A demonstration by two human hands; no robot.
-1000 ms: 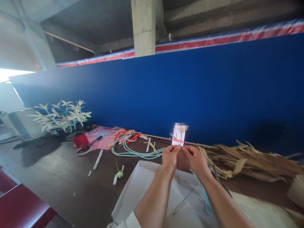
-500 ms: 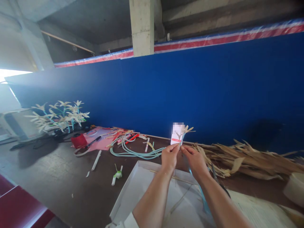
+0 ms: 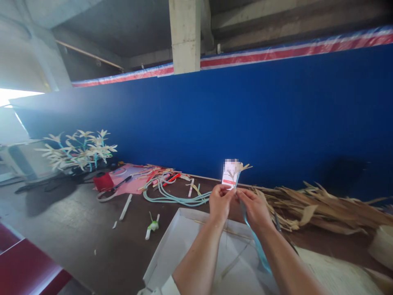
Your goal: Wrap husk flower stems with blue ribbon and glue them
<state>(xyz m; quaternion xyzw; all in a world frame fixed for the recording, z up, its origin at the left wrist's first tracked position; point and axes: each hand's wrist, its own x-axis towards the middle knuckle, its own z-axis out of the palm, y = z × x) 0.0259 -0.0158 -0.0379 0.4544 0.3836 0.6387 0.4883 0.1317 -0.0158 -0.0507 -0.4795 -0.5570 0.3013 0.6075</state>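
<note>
Above a shallow white box [image 3: 176,229], my two hands meet fingertip to fingertip. My left hand [image 3: 220,203] is closed in a pinch round the thin stem of a pale dried-leaf flower [image 3: 245,167], which points up and slightly right. Thumb and fingers of my right hand [image 3: 252,207] pinch a light blue tape [image 3: 260,252] against the lower stem. The tape's loose length hangs down past my right wrist into the box. Just behind the flower, a lit phone [image 3: 227,181] stands upright, partly covered by my left fingers.
Dried husks [image 3: 331,207] lie in a heap at right, near a pale roll [image 3: 382,246]. Looped pale-blue cords [image 3: 172,200] and pink paper [image 3: 135,180] lie left of my hands. Finished-looking white flowers [image 3: 81,149] stand far left. A blue partition [image 3: 196,123] rises behind the table.
Both hands have shifted slightly, with the fingertips a little lower on the stem. The hanging tape now bows out more visibly beside my right wrist. The grips stay closed.
</note>
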